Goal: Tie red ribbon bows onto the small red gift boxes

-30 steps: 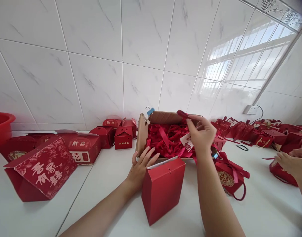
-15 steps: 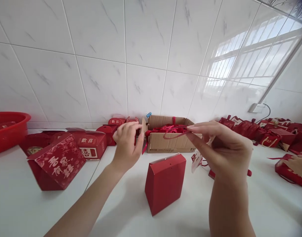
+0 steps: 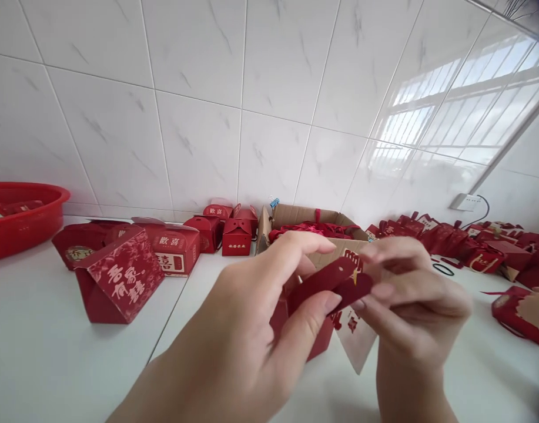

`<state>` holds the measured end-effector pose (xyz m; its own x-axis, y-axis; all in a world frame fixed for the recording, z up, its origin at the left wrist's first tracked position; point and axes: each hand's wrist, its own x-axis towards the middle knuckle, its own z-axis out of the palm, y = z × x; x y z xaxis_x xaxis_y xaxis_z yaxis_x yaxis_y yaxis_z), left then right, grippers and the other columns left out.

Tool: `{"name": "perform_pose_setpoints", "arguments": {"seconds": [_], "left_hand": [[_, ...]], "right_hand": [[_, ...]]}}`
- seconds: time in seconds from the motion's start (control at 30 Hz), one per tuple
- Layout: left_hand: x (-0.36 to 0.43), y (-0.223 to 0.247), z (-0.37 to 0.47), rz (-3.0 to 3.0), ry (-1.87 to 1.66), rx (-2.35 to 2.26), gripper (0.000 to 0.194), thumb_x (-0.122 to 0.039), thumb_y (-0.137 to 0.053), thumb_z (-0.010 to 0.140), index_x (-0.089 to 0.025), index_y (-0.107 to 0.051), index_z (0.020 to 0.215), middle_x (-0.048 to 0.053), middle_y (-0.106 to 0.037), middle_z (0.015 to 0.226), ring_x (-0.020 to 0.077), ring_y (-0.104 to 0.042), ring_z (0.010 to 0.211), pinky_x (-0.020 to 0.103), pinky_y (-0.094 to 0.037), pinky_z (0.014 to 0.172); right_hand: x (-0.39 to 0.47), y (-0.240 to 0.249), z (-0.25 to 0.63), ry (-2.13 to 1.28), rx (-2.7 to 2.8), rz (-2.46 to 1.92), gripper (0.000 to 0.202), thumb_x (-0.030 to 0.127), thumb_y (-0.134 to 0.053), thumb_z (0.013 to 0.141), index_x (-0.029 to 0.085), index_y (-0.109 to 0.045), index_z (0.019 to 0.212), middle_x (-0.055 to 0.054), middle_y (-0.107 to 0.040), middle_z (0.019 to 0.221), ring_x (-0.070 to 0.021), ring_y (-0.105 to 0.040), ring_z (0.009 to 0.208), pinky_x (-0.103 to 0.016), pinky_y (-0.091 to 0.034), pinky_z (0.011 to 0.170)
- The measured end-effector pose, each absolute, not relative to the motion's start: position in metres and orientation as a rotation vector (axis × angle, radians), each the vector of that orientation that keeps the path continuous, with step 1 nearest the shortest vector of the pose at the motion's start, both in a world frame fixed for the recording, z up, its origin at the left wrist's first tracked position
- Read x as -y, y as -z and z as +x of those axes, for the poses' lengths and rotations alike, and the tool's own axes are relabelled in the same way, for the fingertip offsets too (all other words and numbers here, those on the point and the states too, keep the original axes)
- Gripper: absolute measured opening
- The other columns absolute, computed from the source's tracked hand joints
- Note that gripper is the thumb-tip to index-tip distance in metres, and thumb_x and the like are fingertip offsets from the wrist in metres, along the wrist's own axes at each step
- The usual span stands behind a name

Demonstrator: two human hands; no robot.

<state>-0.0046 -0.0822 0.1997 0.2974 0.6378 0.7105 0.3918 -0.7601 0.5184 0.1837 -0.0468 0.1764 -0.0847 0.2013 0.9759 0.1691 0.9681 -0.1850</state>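
My left hand pinches a dark red paper strip with a small round hole near its end; its thumb and fingers are closed on it. From the right, my right hand, fingers closed, meets a dark red rounded tag with a gold mark. Below that tag hangs a translucent white card with red characters. Whether the tag and strip are one piece, and whether a ribbon is in my fingers, I cannot tell. Behind my left hand stands a plain red gift box, mostly hidden.
At the back a cardboard box holds red ribbons. Red gift boxes stand on the left near a red basin. More red boxes line the right. Another person's hand rests on a red box at the right edge.
My left hand has come from beside the cardboard box to the middle, over the red gift box, with the strip in it. My right hand has closed in on it; the ribbon loop no longer shows.
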Motion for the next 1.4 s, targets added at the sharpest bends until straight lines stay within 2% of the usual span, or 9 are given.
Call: {"name": "perform_pose_setpoints", "arguments": {"seconds": [0.07, 0.13, 0.23, 0.37, 0.6, 0.8, 1.07, 1.27, 1.4], "left_hand": [[0.083, -0.199, -0.004, 2.296, -1.419, -0.908, 0.031, -0.019, -0.055, 0.087, -0.031, -0.053, 0.116, -0.003, -0.067, 0.086, 0.0137, -0.067, 0.078, 0.018, -0.054, 0.056], [0.084, -0.199, -0.004, 2.268, -1.409, -0.901, 0.033, -0.019, -0.055, 0.087, -0.030, -0.051, 0.117, -0.003, -0.067, 0.086, 0.0135, -0.067, 0.078, 0.017, -0.053, 0.054], [0.086, -0.199, -0.004, 2.248, -1.379, -0.903, 0.033, -0.019, -0.053, 0.088, -0.030, -0.050, 0.119, -0.003, -0.066, 0.083, 0.0125, -0.066, 0.075, 0.017, -0.052, 0.054], [0.086, -0.201, -0.004, 2.261, -1.319, -0.913, 0.028, -0.020, -0.051, 0.089, -0.030, -0.051, 0.116, -0.004, -0.063, 0.079, 0.0104, -0.063, 0.069, 0.017, -0.052, 0.057], [0.085, -0.203, -0.009, 2.402, -1.258, -0.920, 0.028, -0.018, -0.050, 0.090, -0.032, -0.059, 0.112, -0.002, -0.063, 0.098, 0.0120, -0.062, 0.083, 0.021, -0.055, 0.071], [0.080, -0.201, -0.011, 2.516, -1.380, -0.907, 0.033, -0.016, -0.054, 0.087, -0.034, -0.064, 0.113, 0.003, -0.058, 0.114, 0.0153, -0.060, 0.093, 0.023, -0.055, 0.070], [0.078, -0.203, -0.009, 2.503, -1.416, -0.884, 0.026, -0.016, -0.056, 0.087, -0.029, -0.068, 0.106, 0.001, -0.064, 0.106, 0.0142, -0.060, 0.094, 0.024, -0.053, 0.079], [0.076, -0.202, -0.009, 2.483, -1.406, -0.877, 0.020, -0.018, -0.056, 0.088, -0.028, -0.068, 0.099, -0.001, -0.064, 0.104, 0.0130, -0.060, 0.092, 0.023, -0.052, 0.076], [0.078, -0.203, -0.009, 2.450, -1.397, -0.854, 0.016, -0.019, -0.056, 0.088, -0.027, -0.069, 0.094, -0.001, -0.065, 0.099, 0.0115, -0.061, 0.086, 0.021, -0.052, 0.073]], "right_hand": [[0.047, -0.178, 0.181, -0.052, 1.597, -0.321, 0.026, 0.018, -0.072, 0.074, 0.029, -0.067, 0.097, -0.004, -0.066, 0.098, -0.0209, -0.063, 0.091, -0.036, -0.054, 0.070], [0.047, -0.179, 0.180, -0.102, 1.612, -0.316, 0.029, 0.020, -0.074, 0.073, 0.028, -0.067, 0.100, -0.004, -0.067, 0.092, -0.0201, -0.063, 0.085, -0.035, -0.054, 0.066], [0.048, -0.180, 0.182, -0.193, 1.699, -0.269, 0.024, 0.013, -0.075, 0.072, 0.024, -0.068, 0.093, -0.001, -0.067, 0.078, -0.0160, -0.062, 0.070, -0.031, -0.053, 0.059], [0.050, -0.180, 0.184, -0.299, 1.753, -0.251, 0.023, 0.009, -0.075, 0.070, 0.022, -0.066, 0.086, -0.002, -0.068, 0.082, -0.0141, -0.062, 0.069, -0.026, -0.051, 0.054], [0.052, -0.181, 0.188, -0.228, 1.832, -0.293, 0.021, 0.005, -0.069, 0.074, 0.022, -0.065, 0.083, -0.002, -0.066, 0.081, -0.0144, -0.062, 0.069, -0.026, -0.052, 0.054], [0.055, -0.184, 0.187, -0.181, 1.837, -0.310, 0.021, 0.002, -0.068, 0.073, 0.021, -0.065, 0.080, -0.001, -0.068, 0.077, -0.0144, -0.063, 0.067, -0.027, -0.052, 0.056], [0.056, -0.181, 0.188, -0.266, 1.838, -0.406, 0.025, -0.002, -0.064, 0.073, 0.020, -0.064, 0.083, -0.002, -0.070, 0.085, -0.0150, -0.066, 0.073, -0.024, -0.053, 0.053], [0.055, -0.181, 0.186, -0.267, 1.869, -0.400, 0.019, 0.002, -0.066, 0.073, 0.020, -0.064, 0.081, -0.004, -0.071, 0.081, -0.0155, -0.066, 0.070, -0.026, -0.056, 0.058], [0.057, -0.183, 0.185, -0.237, 1.897, -0.362, 0.024, 0.001, -0.068, 0.071, 0.020, -0.066, 0.086, -0.003, -0.072, 0.079, -0.0155, -0.067, 0.067, -0.027, -0.056, 0.056]]}}
